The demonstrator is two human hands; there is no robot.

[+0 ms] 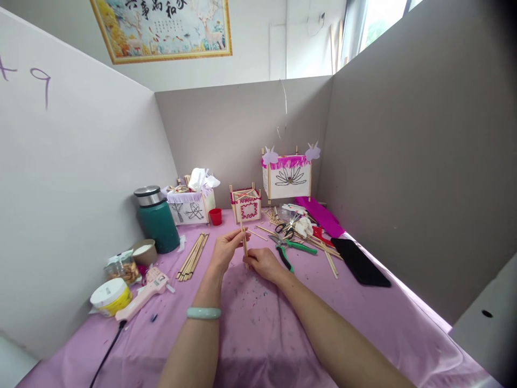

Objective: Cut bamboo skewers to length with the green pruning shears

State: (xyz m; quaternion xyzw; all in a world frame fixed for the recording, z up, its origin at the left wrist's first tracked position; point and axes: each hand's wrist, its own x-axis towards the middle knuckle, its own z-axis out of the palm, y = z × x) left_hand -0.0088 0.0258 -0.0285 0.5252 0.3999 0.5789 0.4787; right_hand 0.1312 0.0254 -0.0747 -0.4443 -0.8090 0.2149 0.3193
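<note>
Between my two hands thin wooden sticks point(244, 245) stand nearly upright over the middle of the table; how many there are I cannot tell. My left hand point(228, 245) pinches them near the upper part. Lower down, my right hand point(262, 263) has its fingers closed on the same sticks near their bottom end. A bundle of similar sticks point(193, 257) lies to the left of my left hand, with dark bands near its ends. Right of my right hand rest green-handled pliers point(297, 247), their jaws apart.
At left stand a green flask point(158, 223), a pink glue gun point(145, 295) with a black cord, and a yellow tub point(111, 297). Decorated stick-framed boxes point(288, 180) and a red cup point(215, 216) are at the back. Scissors point(286, 230), loose sticks and a black phone point(359, 262) lie right.
</note>
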